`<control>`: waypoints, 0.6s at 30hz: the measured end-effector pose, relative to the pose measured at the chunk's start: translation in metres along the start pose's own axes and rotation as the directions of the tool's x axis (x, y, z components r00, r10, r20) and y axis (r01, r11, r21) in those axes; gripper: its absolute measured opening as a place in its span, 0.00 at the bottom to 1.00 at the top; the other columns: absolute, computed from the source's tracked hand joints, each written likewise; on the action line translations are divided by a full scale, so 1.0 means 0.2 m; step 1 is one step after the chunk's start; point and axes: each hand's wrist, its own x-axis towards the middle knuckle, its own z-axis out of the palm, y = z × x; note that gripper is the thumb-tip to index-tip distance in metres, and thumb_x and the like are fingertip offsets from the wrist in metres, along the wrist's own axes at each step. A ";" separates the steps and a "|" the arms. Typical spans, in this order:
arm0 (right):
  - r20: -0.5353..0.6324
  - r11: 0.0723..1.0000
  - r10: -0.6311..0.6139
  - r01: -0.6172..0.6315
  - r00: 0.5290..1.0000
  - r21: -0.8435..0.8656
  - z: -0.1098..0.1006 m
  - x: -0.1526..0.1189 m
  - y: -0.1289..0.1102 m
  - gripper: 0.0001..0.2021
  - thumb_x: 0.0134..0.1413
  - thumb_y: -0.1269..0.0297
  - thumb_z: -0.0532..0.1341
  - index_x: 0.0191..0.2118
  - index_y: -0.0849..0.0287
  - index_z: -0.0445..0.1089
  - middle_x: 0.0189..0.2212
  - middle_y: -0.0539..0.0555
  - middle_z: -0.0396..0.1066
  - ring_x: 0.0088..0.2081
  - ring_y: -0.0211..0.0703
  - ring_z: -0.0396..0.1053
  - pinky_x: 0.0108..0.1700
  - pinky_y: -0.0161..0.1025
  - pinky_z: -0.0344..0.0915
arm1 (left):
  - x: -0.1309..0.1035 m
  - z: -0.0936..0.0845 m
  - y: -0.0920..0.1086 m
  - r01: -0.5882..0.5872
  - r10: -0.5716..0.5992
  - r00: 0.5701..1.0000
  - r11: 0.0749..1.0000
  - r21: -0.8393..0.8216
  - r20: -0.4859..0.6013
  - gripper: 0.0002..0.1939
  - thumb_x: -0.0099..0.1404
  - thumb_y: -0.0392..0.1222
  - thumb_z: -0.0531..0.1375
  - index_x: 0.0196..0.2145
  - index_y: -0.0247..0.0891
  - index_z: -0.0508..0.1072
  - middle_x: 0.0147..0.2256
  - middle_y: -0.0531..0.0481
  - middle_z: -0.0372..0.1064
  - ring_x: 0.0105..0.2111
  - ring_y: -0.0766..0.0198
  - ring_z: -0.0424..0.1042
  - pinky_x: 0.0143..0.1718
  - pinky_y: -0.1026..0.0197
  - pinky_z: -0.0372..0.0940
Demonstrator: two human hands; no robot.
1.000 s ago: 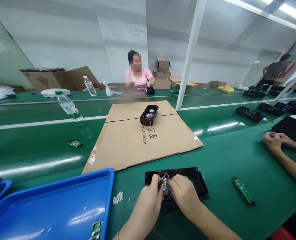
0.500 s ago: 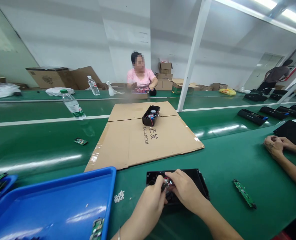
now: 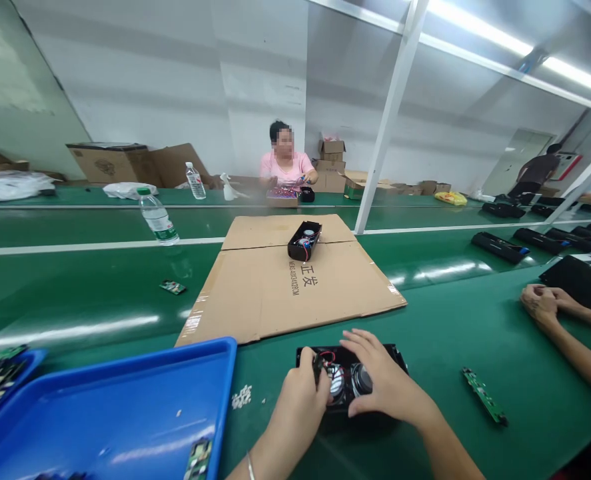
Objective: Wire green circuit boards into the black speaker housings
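A black speaker housing (image 3: pixel 345 409) lies on the green bench in front of me, with two round speakers (image 3: pixel 362 379) and red and black wires (image 3: pixel 329 355) inside. My left hand (image 3: pixel 300 397) is closed at its left end, pinching a small dark part (image 3: pixel 318 365) beside the wires; the fingers hide most of it. Over the right half of the housing, my right hand (image 3: pixel 388 383) is open with thumb and fingers spread, holding nothing. Small white pieces (image 3: pixel 242 397) lie to the left of the housing.
A blue tray (image 3: pixel 125 368) with a circuit board (image 3: pixel 198 460) is at left. Ahead, another speaker housing (image 3: pixel 305 241) rests on flat cardboard (image 3: pixel 255 293). A long green board (image 3: pixel 484 397) lies right, near a co-worker's hands (image 3: pixel 540 303). A bottle (image 3: pixel 158 217) stands beyond the tray.
My right hand has let go of the wired part and spread open to the right, uncovering the speakers. My left hand stays pinched at the housing's left end. The view has shifted slightly.
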 end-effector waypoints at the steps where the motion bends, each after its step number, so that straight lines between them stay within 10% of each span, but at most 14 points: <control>1: 0.043 0.999 0.025 -0.024 0.999 -0.043 -0.01 -0.01 0.02 0.52 0.36 0.48 0.76 0.66 0.57 0.53 0.65 0.66 0.50 0.67 0.66 0.43 0.64 0.69 0.46 | 0.00 0.00 0.00 0.011 -0.011 1.000 1.000 -0.003 -0.012 0.06 0.70 0.32 0.48 0.36 0.43 0.54 0.23 0.53 0.69 0.20 0.62 0.73 0.21 0.67 0.64; 8: 0.045 0.986 0.046 -0.038 0.998 -0.160 0.03 -0.06 0.03 0.59 0.27 0.58 0.77 0.68 0.54 0.50 0.60 0.65 0.58 0.62 0.66 0.55 0.63 0.71 0.41 | -0.01 -0.04 0.04 0.000 0.001 1.000 0.999 -0.039 0.018 0.05 0.69 0.33 0.49 0.41 0.41 0.55 0.26 0.49 0.73 0.21 0.60 0.75 0.21 0.64 0.66; 12: -0.092 0.982 0.081 -0.095 0.992 -0.164 0.00 -0.10 0.12 0.51 0.31 0.61 0.72 0.66 0.53 0.53 0.58 0.63 0.62 0.58 0.66 0.60 0.62 0.71 0.42 | -0.10 -0.13 -0.01 -0.141 0.141 0.990 0.989 0.042 -0.010 0.29 0.60 0.37 0.63 0.55 0.40 0.56 0.45 0.42 0.75 0.38 0.58 0.78 0.40 0.59 0.70; 15: -0.252 0.926 0.247 -0.305 0.935 -0.224 -0.12 -0.11 0.37 0.44 0.32 0.62 0.70 0.62 0.48 0.59 0.55 0.63 0.67 0.55 0.66 0.64 0.58 0.63 0.53 | -0.11 -0.31 -0.09 -0.187 0.225 0.970 0.933 0.308 -0.095 0.21 0.64 0.44 0.60 0.53 0.41 0.63 0.50 0.42 0.73 0.43 0.57 0.76 0.40 0.60 0.70; 18: -0.415 0.772 0.477 -0.595 0.775 -0.224 -0.30 -0.10 0.74 0.36 0.37 0.55 0.69 0.57 0.50 0.65 0.47 0.67 0.72 0.47 0.64 0.71 0.45 0.54 0.62 | 0.01 -0.62 -0.22 -0.085 0.276 0.934 0.785 0.613 -0.224 0.13 0.68 0.40 0.54 0.49 0.36 0.68 0.45 0.43 0.75 0.47 0.57 0.74 0.47 0.59 0.69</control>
